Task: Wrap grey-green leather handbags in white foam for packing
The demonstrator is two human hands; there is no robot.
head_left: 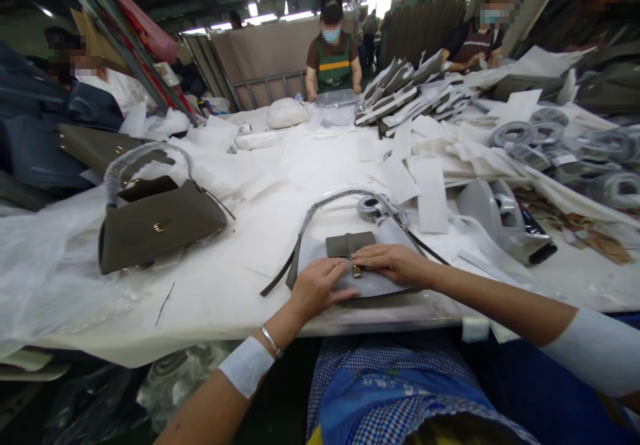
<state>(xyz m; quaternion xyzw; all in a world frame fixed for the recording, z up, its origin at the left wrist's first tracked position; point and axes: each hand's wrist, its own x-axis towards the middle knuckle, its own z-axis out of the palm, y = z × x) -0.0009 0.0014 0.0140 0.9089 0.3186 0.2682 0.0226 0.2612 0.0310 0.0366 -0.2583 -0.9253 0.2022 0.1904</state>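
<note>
In front of me at the table's near edge lies a handbag with a pale sheet (pixel 390 234) over its front. Its wrapped handle (pixel 324 200) arches away from me, and dark straps hang out at both sides. On the sheet rests a small olive leather piece (pixel 340 244) with a strap down its middle and a gold clasp (pixel 356 272). My left hand (pixel 321 286) lies on the sheet at the left, fingers stretched and thumb apart. Flat on the olive piece beside the clasp is my right hand (pixel 393 262), its fingers extended.
A finished-looking olive handbag (pixel 160 225) stands on the left. Behind my bag sits a wrapped strap coil (pixel 369 206). A tape dispenser (pixel 487 215), white papers (pixel 433 195) and several coiled straps (pixel 515 133) lie right. Across the table stands a co-worker (pixel 334 58).
</note>
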